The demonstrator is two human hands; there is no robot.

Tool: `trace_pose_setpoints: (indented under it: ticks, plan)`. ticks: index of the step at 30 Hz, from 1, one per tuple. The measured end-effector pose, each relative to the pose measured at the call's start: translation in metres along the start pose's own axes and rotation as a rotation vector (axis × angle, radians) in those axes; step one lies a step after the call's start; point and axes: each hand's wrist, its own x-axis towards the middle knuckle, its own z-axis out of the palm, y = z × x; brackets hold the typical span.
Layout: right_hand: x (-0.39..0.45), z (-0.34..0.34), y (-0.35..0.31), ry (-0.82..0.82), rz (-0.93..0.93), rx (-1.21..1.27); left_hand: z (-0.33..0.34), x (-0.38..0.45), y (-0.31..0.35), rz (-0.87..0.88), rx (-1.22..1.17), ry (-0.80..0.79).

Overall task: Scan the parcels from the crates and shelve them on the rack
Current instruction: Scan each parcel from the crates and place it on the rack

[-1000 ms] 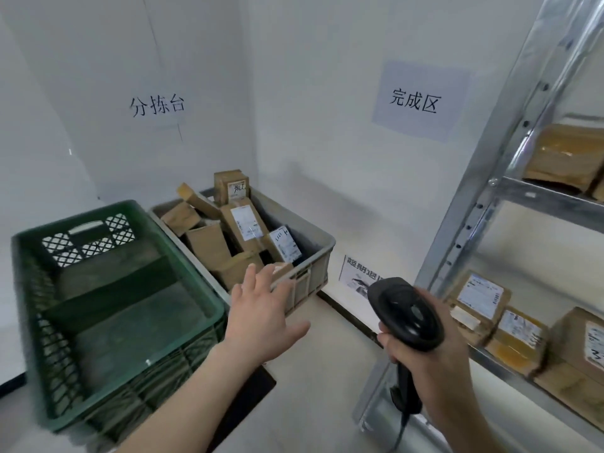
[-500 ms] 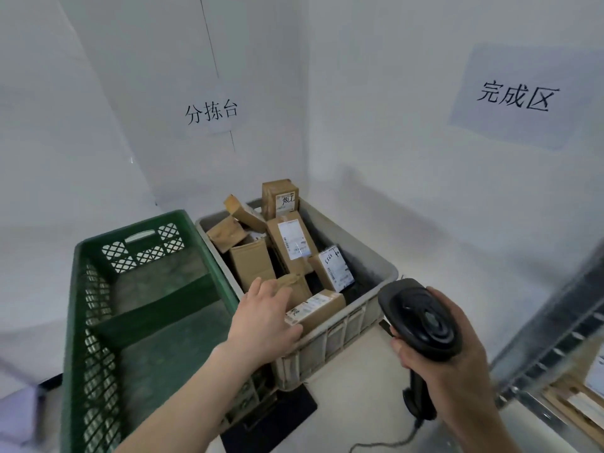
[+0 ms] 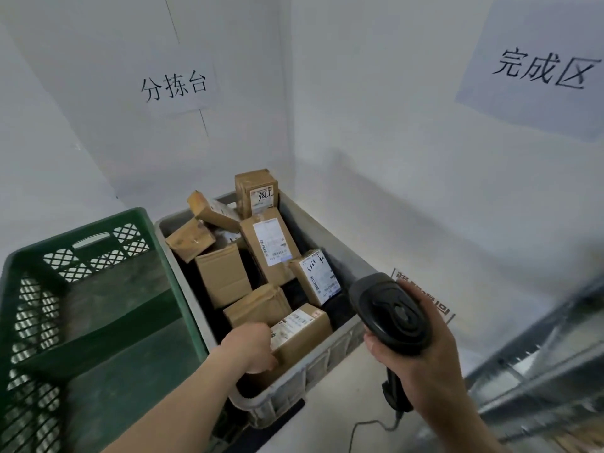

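A grey crate [image 3: 330, 353] in the corner holds several brown cardboard parcels with white labels. My left hand [image 3: 250, 346] reaches down into its near end and grips the nearest labelled parcel [image 3: 302, 331] at its left side, thumb on the front face. To the right of the crate, my right hand [image 3: 425, 361] grips the black handheld barcode scanner [image 3: 389, 312], its head raised and its cable hanging down. The metal rack [image 3: 536, 364] shows blurred at the lower right.
A green lattice crate [image 3: 29, 322] stands left of the grey one, with no parcels visible inside. White walls with two paper signs close the corner behind. A floor marking [image 3: 438, 305] lies right of the grey crate.
The view has swung left from the rack to the crates. My left hand has dropped from above the grey crate's rim into it and closed on the nearest parcel. The scanner stays raised.
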Motion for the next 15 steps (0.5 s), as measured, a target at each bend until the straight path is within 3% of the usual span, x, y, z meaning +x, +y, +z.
trace_pose_setpoints:
  ticks: [11,15]
  plan:
    - [0.013,0.022,0.018,0.083,0.087,-0.043,0.008,0.036,-0.007,-0.039,-0.172,-0.131]
    - [0.017,0.029,0.016,0.101,0.063,-0.084,-0.029,0.035,-0.004,0.111,-0.071,0.074]
